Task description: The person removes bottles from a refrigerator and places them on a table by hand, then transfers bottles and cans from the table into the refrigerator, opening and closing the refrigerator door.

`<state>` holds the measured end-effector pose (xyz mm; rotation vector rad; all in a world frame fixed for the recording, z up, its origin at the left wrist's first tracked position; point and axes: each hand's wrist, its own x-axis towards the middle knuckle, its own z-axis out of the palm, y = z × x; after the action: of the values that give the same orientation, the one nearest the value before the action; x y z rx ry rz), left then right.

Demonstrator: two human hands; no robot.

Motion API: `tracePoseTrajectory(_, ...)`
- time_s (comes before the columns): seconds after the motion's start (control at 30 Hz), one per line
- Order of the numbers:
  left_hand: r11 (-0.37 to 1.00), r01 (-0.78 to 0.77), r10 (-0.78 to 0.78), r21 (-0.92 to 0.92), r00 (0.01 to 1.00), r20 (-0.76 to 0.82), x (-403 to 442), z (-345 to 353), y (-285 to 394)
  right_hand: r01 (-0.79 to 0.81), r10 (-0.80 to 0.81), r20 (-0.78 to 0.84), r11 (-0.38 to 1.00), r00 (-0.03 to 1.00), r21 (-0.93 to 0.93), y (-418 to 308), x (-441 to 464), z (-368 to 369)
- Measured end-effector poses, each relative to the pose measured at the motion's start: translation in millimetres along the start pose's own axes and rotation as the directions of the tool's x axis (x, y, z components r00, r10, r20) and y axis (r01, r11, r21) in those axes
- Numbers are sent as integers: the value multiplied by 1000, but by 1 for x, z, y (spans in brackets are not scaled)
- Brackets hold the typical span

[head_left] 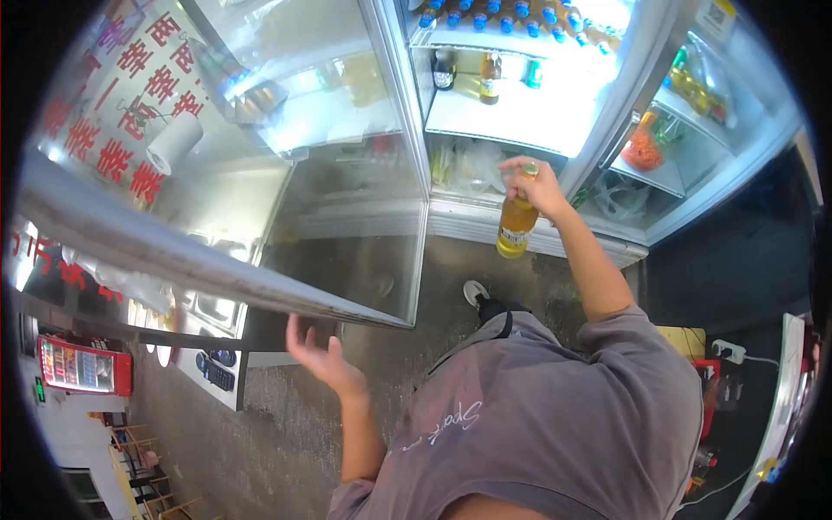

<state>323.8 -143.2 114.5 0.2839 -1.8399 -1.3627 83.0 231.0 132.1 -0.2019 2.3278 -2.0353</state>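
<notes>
My right hand [536,189] is closed around the neck of a glass bottle [515,230] of yellow drink with a light label. The bottle hangs nearly upright in front of the lit refrigerator [511,121]. At the edge of the open glass door [347,217], my left hand [328,357] has its fingers apart and holds nothing. Its fingertips are close to the door frame; I cannot tell if they touch it. On a shelf inside stand a dark bottle [444,69] and an amber bottle [490,80].
Several blue-capped bottles [507,17] fill the upper shelf. To the right, a second glass door [659,130] shows a bag of orange food [643,146]. A counter with a telephone [215,371] is at left. A red drinks cooler [84,366] stands farther back.
</notes>
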Motion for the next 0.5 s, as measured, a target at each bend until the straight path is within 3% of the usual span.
tracePoseTrajectory(0.1, 843, -398, 470, 363, 872, -135, -17, 22, 17, -3, 3, -4, 1000, 1000, -17, 12, 48, -7)
tracePoseTrajectory(0.2, 619, -750, 776, 233, 630, -33, -6, 50, 31, 17, -18, -25, 999, 1000, -36, 22, 103, -18)
tracePoseTrajectory(0.3, 806, -590, 559, -41, 737, 380, 11, 82, 48, 86, -88, -84, 996, 993, -34, 48, 174, -32)
tracePoseTrajectory(0.33, 870, -486, 475, -85, 778, 412, 22, 107, 48, 95, -101, -112, 994, 989, -54, 51, 195, -36)
tracePoseTrajectory(0.43, 904, -423, 363, -57, 691, 625, 49, 155, 38, 103, -114, -175, 992, 978, -69, 66, 257, -48)
tracePoseTrajectory(0.5, 924, -379, 308, -44, 672, 674, 62, 180, 35, 113, -131, -200, 989, 971, -97, 73, 296, -56)
